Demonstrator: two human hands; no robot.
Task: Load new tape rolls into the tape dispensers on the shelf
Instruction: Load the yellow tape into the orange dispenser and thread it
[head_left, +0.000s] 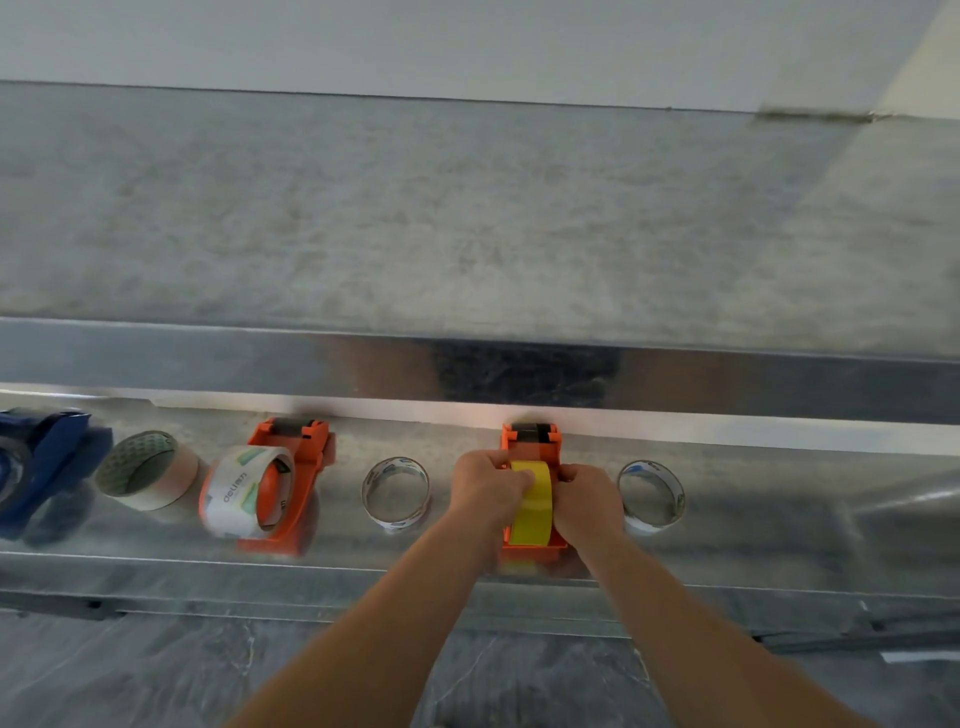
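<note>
Yellow tape roll (532, 506): sat upright in the right-hand orange dispenser (531, 434) on the metal shelf (779, 509). The left hand (485, 488) and right hand (587, 499) were clamped on its two flanks, with the left thumb on its crown. Handling, as judged: the roll wanted pressing squarely onto the hub with even force from both sides, then its free end drawing toward the roller without twist.
</note>
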